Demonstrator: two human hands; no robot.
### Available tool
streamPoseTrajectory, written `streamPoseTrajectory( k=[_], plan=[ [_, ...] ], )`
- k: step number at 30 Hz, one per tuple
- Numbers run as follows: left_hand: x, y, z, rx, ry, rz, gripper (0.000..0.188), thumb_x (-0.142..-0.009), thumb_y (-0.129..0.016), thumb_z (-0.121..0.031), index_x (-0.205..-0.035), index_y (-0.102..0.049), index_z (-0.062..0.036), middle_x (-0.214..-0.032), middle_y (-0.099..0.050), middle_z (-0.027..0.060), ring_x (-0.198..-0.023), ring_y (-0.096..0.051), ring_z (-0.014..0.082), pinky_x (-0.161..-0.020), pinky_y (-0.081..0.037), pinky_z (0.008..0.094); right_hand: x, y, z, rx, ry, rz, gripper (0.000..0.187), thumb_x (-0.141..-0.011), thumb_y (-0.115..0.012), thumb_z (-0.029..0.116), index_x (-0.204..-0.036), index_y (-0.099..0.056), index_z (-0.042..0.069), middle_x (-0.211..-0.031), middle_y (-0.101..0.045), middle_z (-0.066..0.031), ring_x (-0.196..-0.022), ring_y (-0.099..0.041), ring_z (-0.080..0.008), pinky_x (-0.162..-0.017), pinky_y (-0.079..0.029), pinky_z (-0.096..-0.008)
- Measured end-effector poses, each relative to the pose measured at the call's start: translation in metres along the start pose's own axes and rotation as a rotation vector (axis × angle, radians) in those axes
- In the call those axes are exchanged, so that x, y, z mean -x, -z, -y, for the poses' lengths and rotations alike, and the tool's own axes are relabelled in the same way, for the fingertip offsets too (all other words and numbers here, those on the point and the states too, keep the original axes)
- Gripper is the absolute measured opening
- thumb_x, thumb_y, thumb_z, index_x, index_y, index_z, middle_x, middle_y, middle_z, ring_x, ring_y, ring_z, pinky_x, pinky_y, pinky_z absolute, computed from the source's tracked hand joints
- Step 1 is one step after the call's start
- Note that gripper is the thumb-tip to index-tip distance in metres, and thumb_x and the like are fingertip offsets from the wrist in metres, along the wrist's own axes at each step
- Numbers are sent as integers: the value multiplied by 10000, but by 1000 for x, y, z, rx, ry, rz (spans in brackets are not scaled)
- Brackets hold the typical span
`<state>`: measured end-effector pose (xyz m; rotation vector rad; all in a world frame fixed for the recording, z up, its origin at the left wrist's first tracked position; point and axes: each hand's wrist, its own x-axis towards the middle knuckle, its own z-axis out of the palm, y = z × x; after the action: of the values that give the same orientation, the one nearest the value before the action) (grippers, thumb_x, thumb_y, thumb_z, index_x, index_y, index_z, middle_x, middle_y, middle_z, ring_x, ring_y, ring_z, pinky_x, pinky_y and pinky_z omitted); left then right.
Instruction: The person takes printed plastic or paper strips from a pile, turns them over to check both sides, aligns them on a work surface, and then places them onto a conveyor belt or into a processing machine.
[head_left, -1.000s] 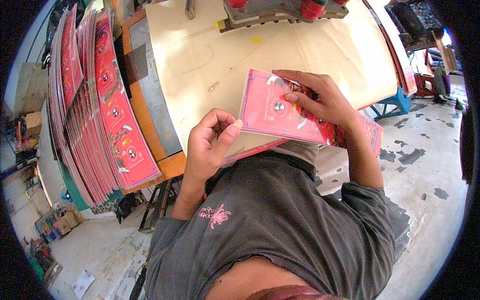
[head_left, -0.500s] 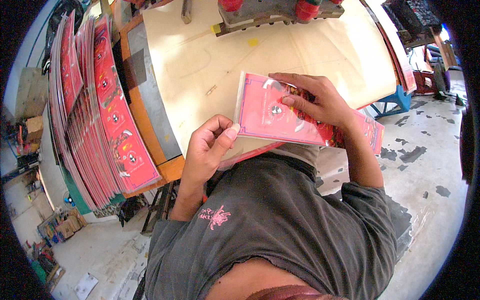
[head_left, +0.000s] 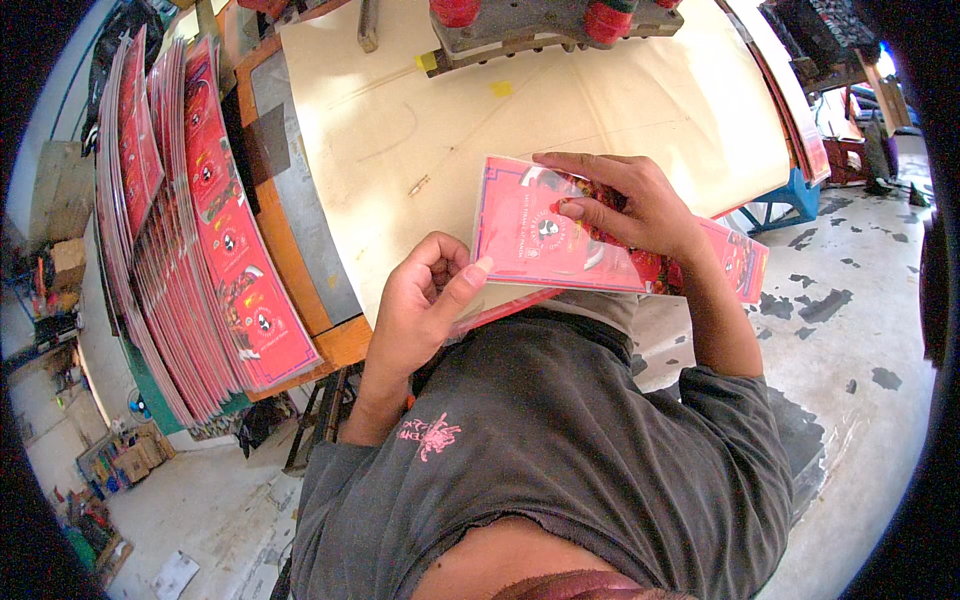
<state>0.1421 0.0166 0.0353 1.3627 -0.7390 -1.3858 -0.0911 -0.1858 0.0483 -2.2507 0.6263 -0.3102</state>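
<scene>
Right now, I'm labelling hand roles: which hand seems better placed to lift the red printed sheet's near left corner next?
Probably the left hand: its thumb tip is by that corner of the red printed sheet, while the right hand lies across it, farther right.

Bright scene; pale glare patches on cream sheet (head_left: 400, 110); highlights blown upper right; fisheye edges bent, corners black.

Your head-worn fisheye camera looked steeply down over your shirt (head_left: 560, 430). It faced the worktable (head_left: 345, 340) from close above.
</scene>
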Motion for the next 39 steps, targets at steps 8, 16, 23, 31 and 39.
streamPoseTrajectory(
  k=[8, 16, 23, 31, 39],
  plan=[
    [3, -1, 0, -2, -51, 10, 219, -1031, -751, -208, -1039, -601, -48, -879, -567, -48, -804, -532, 44, -731, -447, 222, 0, 2, 2, 2, -24, 9, 533, -966, -782, 286, -1445, -675, 78, -865, -747, -151, -623, -650, -210, -629, -513, -351],
    [3, -1, -2, -46, -23, -19, 224, -1035, -744, -238, -1037, -619, -53, -863, -561, -63, -738, -483, 10, -648, -386, 198, 0, -2, 1, 12, 36, -43, 522, -972, -779, 285, -1437, -680, 71, -815, -720, -141, -647, -674, -206, -631, -515, -346],
    [2, 10, 1, 108, 50, 78, 224, -1046, -719, -257, -1035, -631, -51, -833, -567, -58, -691, -447, 11, -596, -324, 210, 0, 1, 2, -19, 15, -29, 529, -972, -771, 319, -1423, -683, 57, -917, -758, -164, -713, -714, -265, -680, -538, -370],
    [0, 10, -1, 73, 74, 96, 216, -1046, -728, -244, -1014, -625, -56, -810, -560, -63, -698, -450, 2, -596, -328, 207, 2, 1, -1, 54, -10, 2, 535, -964, -779, 315, -1422, -682, 55, -1039, -782, -191, -812, -753, -315, -760, -572, -395],
    [-1, 15, 0, 62, 100, 126, 221, -1040, -736, -244, -1010, -634, -50, -832, -577, -58, -726, -479, 12, -618, -356, 210, 2, 3, 5, -5, -106, 47, 532, -957, -791, 287, -1423, -681, 56, -1076, -785, -191, -838, -759, -323, -771, -574, -392]
  ],
)
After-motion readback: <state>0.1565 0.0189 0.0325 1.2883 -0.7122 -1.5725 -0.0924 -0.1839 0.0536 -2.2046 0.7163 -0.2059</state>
